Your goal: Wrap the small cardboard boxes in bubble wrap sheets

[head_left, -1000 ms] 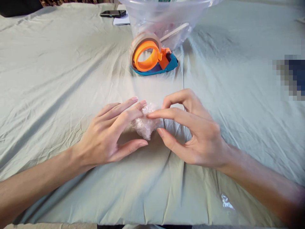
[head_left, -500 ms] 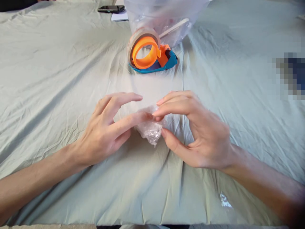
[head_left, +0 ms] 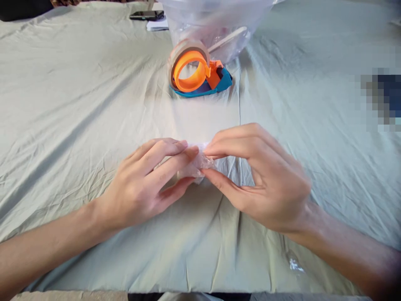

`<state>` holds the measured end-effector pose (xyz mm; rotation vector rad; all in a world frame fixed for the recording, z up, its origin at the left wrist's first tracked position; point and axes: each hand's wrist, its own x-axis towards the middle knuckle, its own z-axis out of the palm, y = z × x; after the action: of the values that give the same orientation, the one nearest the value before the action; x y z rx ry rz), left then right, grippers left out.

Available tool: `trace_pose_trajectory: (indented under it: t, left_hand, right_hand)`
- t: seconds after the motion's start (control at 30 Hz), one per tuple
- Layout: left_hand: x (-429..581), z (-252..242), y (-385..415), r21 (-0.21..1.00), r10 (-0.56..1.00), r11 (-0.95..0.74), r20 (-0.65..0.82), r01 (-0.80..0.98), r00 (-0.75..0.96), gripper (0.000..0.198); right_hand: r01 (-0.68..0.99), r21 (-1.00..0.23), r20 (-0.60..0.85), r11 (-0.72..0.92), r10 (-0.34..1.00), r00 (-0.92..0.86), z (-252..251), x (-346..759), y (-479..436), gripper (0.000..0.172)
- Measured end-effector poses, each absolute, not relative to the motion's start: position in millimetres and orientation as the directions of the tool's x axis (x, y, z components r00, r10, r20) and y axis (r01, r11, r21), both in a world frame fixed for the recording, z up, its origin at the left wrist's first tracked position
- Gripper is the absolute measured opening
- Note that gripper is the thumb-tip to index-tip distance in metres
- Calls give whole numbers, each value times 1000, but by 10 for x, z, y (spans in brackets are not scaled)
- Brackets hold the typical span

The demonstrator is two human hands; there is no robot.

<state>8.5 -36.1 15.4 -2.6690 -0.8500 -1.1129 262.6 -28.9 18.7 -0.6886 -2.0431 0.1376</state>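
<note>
Over the pale green cloth [head_left: 78,83], near the tape dispenser [head_left: 200,90], the crumpled clear wrap [head_left: 205,163] is pinched by the right hand's [head_left: 272,179] nearly closed fingertips and held under the left hand's [head_left: 136,188] loosely curved fingers, raised and spread half a second ago, now lowered.

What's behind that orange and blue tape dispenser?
Behind the tape dispenser is a see-through plastic tub. A pale stick-like thing shows there too; inside or outside, I can't tell. The dispenser covers the tub's lower left part, so that stays hidden.
</note>
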Motion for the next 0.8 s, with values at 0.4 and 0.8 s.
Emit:
trace_pose_trajectory:
  t: [0.4, 0.8]
  left_hand:
    - [37, 171, -376, 101, 443, -845, 682, 525, 582, 14]
    - [48, 180, -376, 58, 422, -838, 699, 543, 577, 10]
  right_hand:
    - [333, -565, 612, 755, 654, -446, 219, 2687, -248, 28]
    - [298, -699, 448, 651, 722, -527, 429, 2817, -167, 24]
